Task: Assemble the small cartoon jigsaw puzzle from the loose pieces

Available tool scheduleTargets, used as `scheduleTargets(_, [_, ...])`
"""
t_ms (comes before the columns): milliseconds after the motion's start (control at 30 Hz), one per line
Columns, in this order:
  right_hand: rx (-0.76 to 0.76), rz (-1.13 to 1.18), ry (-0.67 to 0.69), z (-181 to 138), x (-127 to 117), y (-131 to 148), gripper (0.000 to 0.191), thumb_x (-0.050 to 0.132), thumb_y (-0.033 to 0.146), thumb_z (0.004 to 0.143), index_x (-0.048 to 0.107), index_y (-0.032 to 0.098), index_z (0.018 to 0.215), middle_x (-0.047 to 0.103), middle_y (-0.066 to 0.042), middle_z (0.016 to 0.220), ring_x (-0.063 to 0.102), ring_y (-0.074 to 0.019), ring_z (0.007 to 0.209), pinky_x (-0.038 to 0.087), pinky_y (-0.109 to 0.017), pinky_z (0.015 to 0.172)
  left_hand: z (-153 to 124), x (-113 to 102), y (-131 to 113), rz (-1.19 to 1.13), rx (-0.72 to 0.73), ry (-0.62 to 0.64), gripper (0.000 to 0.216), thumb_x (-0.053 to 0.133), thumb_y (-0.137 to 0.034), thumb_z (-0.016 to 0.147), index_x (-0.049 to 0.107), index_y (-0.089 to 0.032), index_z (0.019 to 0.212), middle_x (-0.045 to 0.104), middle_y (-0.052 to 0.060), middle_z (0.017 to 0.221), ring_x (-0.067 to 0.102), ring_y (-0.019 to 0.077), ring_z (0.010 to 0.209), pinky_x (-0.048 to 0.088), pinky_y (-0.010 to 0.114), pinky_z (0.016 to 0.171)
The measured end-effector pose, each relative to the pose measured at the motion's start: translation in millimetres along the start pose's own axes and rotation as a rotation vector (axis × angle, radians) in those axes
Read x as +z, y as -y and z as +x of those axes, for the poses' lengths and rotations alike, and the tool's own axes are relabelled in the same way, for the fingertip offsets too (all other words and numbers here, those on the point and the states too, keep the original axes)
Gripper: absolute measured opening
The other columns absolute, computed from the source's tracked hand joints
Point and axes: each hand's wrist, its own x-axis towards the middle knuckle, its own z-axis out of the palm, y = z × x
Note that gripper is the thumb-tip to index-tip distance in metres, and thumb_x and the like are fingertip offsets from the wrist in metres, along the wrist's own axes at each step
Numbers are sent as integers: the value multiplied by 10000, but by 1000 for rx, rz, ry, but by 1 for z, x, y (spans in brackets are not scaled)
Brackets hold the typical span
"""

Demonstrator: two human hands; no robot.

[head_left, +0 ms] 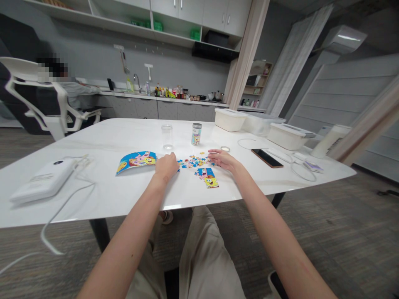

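A pile of small loose jigsaw pieces [195,161] lies on the white table [102,137] between my hands. At its left edge my left hand [167,166] is curled closed, and what its fingers hold, if anything, is hidden. My right hand [222,159] reaches in from the right with fingers stretched out over the pile's edge. Just in front of the pile lies a partly joined puzzle section [208,178] with a yellow cartoon face. Left of my left hand, a curved picture sheet [136,161] shows the cartoon in blue, pink and yellow.
Behind the pile stand a clear jar [167,138] and a printed can [196,134]. A ring-shaped lid [225,148] lies by my right hand. Rightward are a phone [267,158], cables and storage boxes [230,119]. A white device [46,178] sits left; a person [75,91] sits beyond.
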Motion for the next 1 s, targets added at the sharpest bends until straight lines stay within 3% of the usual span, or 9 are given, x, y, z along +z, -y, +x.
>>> scheduleTargets(200, [-98,-23,-140,4,-3,0,320,592,-104,653,638,156,834,614,6,759,646,-89,692,559,-229,778,1,2,1,12,17,-9,348,380,-211,895,605,-95,1135,688,201,1080,673,310,1011,524,370,797])
scheduleTargets(333, [-58,-48,-121,2,-2,-2,330,562,-103,625,641,151,821,639,-20,807,664,-110,757,557,-224,739,2,3,0,6,29,-11,366,366,-278,925,618,-95,1116,691,202,1059,672,320,1007,523,386,802])
scheduleTargets(533, [-111,-158,-127,6,-1,-5,251,557,-29,636,641,157,783,675,-39,829,659,-129,801,544,-230,721,2,-3,7,-3,73,-47,392,295,-187,926,626,-77,1106,691,202,1044,667,297,1019,510,384,819])
scheduleTargets(667, [-257,-501,-268,12,-2,-9,258,452,12,653,625,167,765,667,-16,777,641,-119,748,515,-224,701,5,-5,22,-46,154,46,486,317,-449,950,634,-135,1144,704,176,1070,650,319,1056,494,409,851])
scheduleTargets(733, [-261,-720,-337,12,-3,-11,263,416,11,635,612,167,714,631,-3,688,611,-121,673,480,-216,641,7,-4,29,-81,194,98,595,356,-620,900,635,-168,1168,695,162,1130,632,325,1090,487,405,868])
scheduleTargets(800, [-247,-782,-349,9,-3,-12,237,412,21,647,597,167,662,561,5,579,562,-130,580,440,-228,578,8,-5,34,-116,197,99,642,386,-677,868,629,-179,1193,687,153,1165,620,316,1116,477,388,891])
scheduleTargets(900, [-249,-876,-334,-3,-5,-11,225,435,5,646,587,169,631,553,6,583,530,-125,577,413,-236,609,3,-11,36,-112,127,-16,609,402,-630,895,615,-138,1185,712,157,1071,638,306,1070,476,379,889])
scheduleTargets(1000, [-310,-949,-336,-23,-11,-15,220,476,-12,654,601,166,684,596,-26,739,549,-151,737,418,-256,725,-14,-14,35,-47,131,-161,404,386,-401,958,615,-120,1136,682,155,1113,622,275,1076,479,356,880])
